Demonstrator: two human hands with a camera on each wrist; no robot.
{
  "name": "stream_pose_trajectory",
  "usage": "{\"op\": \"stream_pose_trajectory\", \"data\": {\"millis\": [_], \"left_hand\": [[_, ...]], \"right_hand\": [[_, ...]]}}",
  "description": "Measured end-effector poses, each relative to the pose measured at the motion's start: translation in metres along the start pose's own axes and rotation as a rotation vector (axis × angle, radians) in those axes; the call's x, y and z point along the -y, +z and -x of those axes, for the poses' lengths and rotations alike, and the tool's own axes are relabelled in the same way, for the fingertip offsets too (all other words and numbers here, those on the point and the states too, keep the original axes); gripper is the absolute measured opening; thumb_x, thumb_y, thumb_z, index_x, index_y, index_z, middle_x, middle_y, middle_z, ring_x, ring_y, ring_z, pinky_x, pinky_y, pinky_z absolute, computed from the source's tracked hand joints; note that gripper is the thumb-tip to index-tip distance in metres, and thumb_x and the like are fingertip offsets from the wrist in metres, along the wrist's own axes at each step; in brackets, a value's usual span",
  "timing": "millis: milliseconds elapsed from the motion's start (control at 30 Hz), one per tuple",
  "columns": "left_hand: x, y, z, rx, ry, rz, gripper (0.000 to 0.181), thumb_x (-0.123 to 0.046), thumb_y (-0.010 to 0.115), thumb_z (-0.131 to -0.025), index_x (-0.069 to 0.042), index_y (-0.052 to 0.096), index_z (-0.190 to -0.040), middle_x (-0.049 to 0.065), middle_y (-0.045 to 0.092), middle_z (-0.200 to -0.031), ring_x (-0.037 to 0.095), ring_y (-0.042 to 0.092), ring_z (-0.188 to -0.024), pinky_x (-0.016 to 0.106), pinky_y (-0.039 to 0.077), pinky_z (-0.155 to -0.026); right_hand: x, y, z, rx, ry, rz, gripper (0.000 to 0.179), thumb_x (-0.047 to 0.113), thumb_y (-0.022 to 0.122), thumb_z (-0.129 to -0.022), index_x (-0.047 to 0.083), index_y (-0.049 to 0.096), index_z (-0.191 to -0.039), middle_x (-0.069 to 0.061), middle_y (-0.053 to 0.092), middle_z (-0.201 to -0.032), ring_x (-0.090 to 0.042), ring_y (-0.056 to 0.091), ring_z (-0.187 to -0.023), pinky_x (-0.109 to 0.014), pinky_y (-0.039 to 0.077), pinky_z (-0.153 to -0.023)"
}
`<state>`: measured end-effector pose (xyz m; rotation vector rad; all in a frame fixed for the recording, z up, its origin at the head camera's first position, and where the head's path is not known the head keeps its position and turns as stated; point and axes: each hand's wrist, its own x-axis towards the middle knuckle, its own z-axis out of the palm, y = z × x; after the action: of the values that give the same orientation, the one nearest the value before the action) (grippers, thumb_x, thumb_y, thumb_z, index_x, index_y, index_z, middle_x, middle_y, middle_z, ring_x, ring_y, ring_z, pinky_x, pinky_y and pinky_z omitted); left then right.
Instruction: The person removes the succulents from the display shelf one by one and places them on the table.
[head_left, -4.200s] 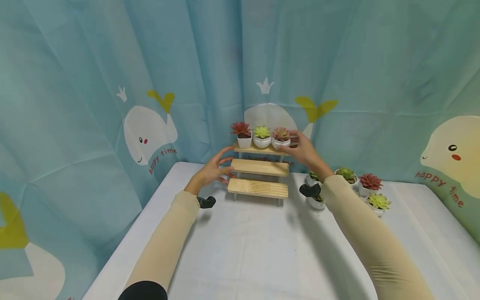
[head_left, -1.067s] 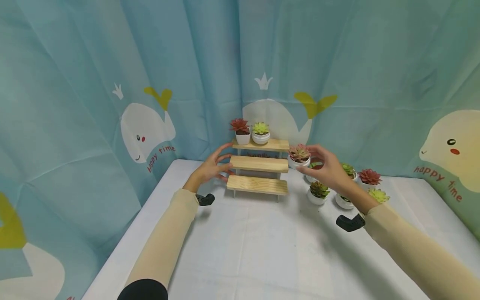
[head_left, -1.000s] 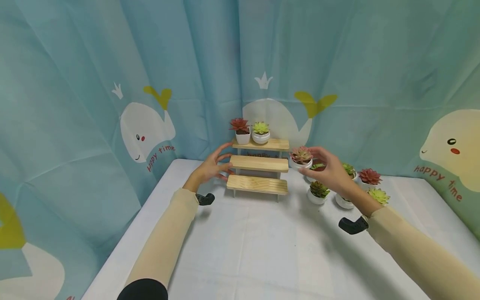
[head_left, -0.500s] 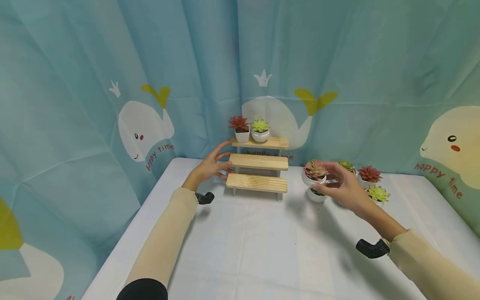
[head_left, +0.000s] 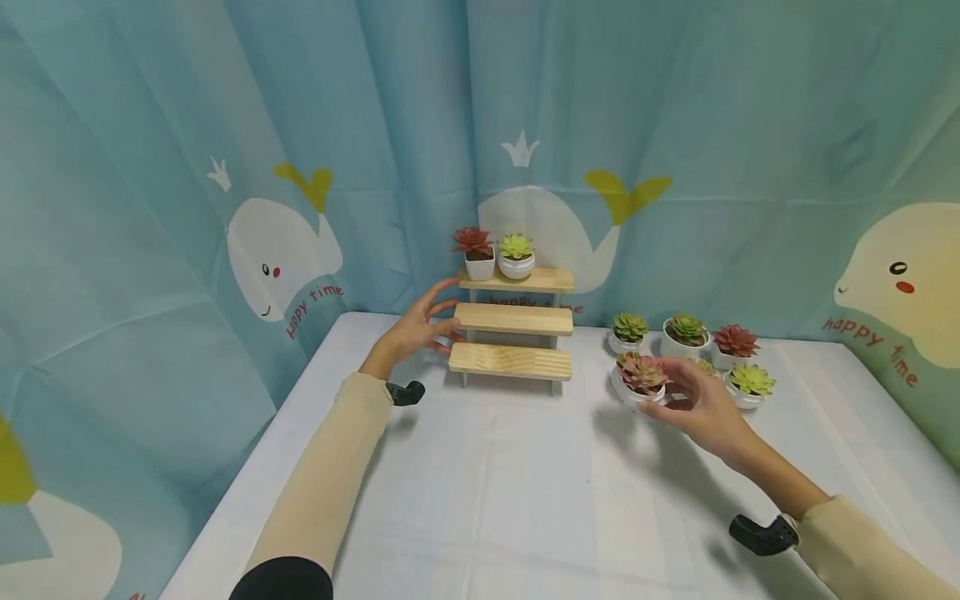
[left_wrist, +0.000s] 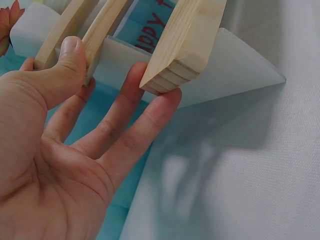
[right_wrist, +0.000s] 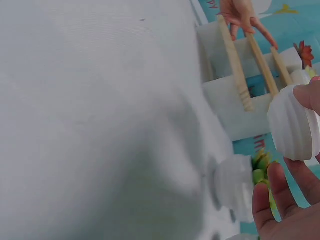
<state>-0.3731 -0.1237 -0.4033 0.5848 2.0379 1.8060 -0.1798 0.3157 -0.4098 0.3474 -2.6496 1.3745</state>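
The plant (head_left: 641, 373), a rosette of pink leaves tinged green, sits in a round white pot (right_wrist: 290, 125) with ridged sides. It is roughly upright, leaves uppermost, lifted and pinched between the thumb and fingers of the right hand (head_left: 701, 408). The shelf (head_left: 513, 318), three stepped pale wooden boards on frosted supports, stands upright between the hands, its left side touching the left hand (head_left: 411, 333).
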Motion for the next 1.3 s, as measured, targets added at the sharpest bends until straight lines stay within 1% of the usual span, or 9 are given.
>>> {"op": "stream_pose_trajectory", "data": {"millis": [133, 200, 333, 433, 567, 700, 833, 1100, 1300], "left_hand": [[0.001, 0.000, -0.001, -0.004, -0.002, 0.001, 0.077, -0.007, 0.061, -0.104, -0.035, 0.022, -0.164, 0.015, 0.024, -0.167, 0.049, 0.062, -0.115, 0.052, 0.060, -0.076], [0.001, 0.000, 0.000, -0.004, -0.001, 0.002, 0.077, -0.007, 0.061, -0.104, -0.035, 0.022, -0.164, 0.015, 0.025, -0.167, 0.047, 0.064, -0.113, 0.053, 0.060, -0.077], [0.001, 0.000, 0.001, -0.001, -0.001, 0.005, 0.077, -0.008, 0.062, -0.104, -0.036, 0.022, -0.164, 0.014, 0.025, -0.167, 0.039, 0.070, -0.104, 0.055, 0.060, -0.078], [0.001, -0.001, 0.001, 0.003, 0.000, 0.008, 0.077, -0.009, 0.062, -0.104, -0.037, 0.022, -0.164, 0.014, 0.025, -0.167, 0.036, 0.071, -0.102, 0.056, 0.059, -0.079], [0.001, -0.001, 0.001, 0.005, 0.007, 0.009, 0.077, -0.008, 0.061, -0.104, -0.035, 0.022, -0.164, 0.015, 0.025, -0.167, 0.039, 0.068, -0.106, 0.056, 0.060, -0.078], [0.001, -0.001, 0.000, 0.009, 0.010, 0.006, 0.077, -0.008, 0.061, -0.104, -0.035, 0.021, -0.164, 0.016, 0.024, -0.167, 0.042, 0.066, -0.110, 0.056, 0.060, -0.078], [0.000, 0.000, 0.000, 0.012, 0.009, 0.008, 0.077, -0.008, 0.061, -0.104, -0.036, 0.021, -0.164, 0.016, 0.025, -0.167, 0.042, 0.067, -0.109, 0.056, 0.059, -0.078], [0.000, -0.001, -0.001, 0.014, 0.017, 0.006, 0.076, -0.008, 0.059, -0.105, -0.034, 0.020, -0.165, 0.017, 0.024, -0.167, 0.039, 0.068, -0.106, 0.053, 0.060, -0.076], [0.002, -0.002, -0.001, 0.011, 0.018, 0.005, 0.077, -0.008, 0.060, -0.105, -0.035, 0.020, -0.164, 0.017, 0.025, -0.167, 0.044, 0.066, -0.110, 0.055, 0.060, -0.079]], "right_hand": [[-0.007, 0.004, 0.008, -0.002, 0.005, 0.007, 0.059, 0.019, 0.084, -0.090, 0.007, 0.056, -0.140, -0.017, 0.062, -0.132, -0.005, 0.065, -0.099, -0.022, 0.055, -0.081], [-0.011, 0.006, 0.012, 0.001, 0.007, 0.002, 0.059, 0.018, 0.084, -0.089, 0.006, 0.056, -0.140, -0.017, 0.062, -0.132, -0.004, 0.065, -0.098, -0.023, 0.056, -0.081], [-0.018, 0.011, 0.017, 0.013, 0.018, -0.019, 0.058, 0.016, 0.083, -0.089, 0.004, 0.056, -0.139, -0.018, 0.062, -0.131, -0.005, 0.065, -0.099, -0.023, 0.057, -0.082], [-0.024, 0.014, 0.020, 0.023, 0.020, -0.022, 0.057, 0.015, 0.083, -0.090, 0.002, 0.056, -0.138, -0.020, 0.063, -0.129, -0.004, 0.065, -0.097, -0.024, 0.057, -0.081], [-0.029, 0.018, 0.023, 0.027, 0.011, -0.008, 0.057, 0.015, 0.083, -0.089, 0.002, 0.056, -0.138, -0.022, 0.063, -0.129, -0.006, 0.065, -0.096, -0.024, 0.057, -0.081], [-0.032, 0.021, 0.025, 0.023, 0.000, 0.032, 0.057, 0.017, 0.084, -0.089, 0.002, 0.057, -0.137, -0.020, 0.064, -0.128, -0.006, 0.064, -0.096, -0.023, 0.056, -0.082], [-0.034, 0.024, 0.027, 0.015, -0.018, 0.065, 0.057, 0.016, 0.085, -0.087, 0.002, 0.058, -0.136, -0.017, 0.067, -0.123, -0.004, 0.063, -0.097, -0.022, 0.055, -0.081], [-0.038, 0.027, 0.029, 0.005, -0.073, 0.056, 0.056, 0.010, 0.086, -0.085, 0.000, 0.059, -0.134, -0.014, 0.069, -0.119, -0.001, 0.061, -0.096, -0.021, 0.054, -0.077], [-0.041, 0.026, 0.029, 0.015, -0.078, 0.056, 0.055, 0.009, 0.085, -0.085, 0.001, 0.059, -0.133, -0.012, 0.068, -0.119, 0.001, 0.060, -0.099, -0.018, 0.052, -0.079]]}}
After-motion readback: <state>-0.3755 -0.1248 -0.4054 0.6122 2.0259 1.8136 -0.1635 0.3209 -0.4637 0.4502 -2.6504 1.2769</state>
